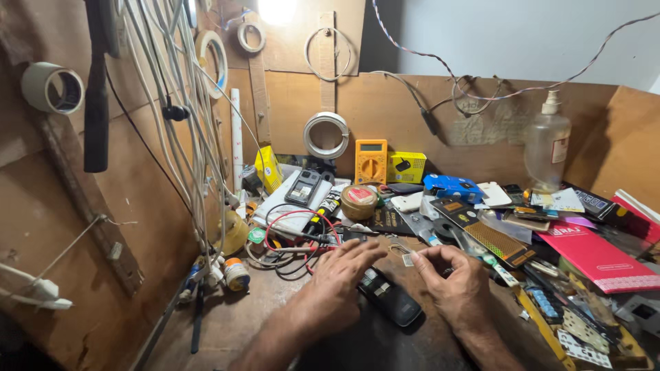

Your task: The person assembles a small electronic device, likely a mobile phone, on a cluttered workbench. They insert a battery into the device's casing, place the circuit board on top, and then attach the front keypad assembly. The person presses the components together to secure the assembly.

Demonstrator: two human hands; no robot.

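Cluttered wooden table (pixel 234 323), black phone (pixel 389 297), yellow multimeter (pixel 370 161), red notebook (pixel 597 255), round tin (pixel 359 201), red and black leads (pixel 295 237), clear pump bottle (pixel 547 145)

Glossy black plastic phone (pixel 389 297) – rough wooden bench (pixel 234 323)

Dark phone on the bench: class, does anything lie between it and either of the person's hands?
Nothing visible does. The left hand lies flat on the dark phone, fingers spread over its upper end. The right hand sits just right of it, pinching a small pale chip, with only bare bench between.
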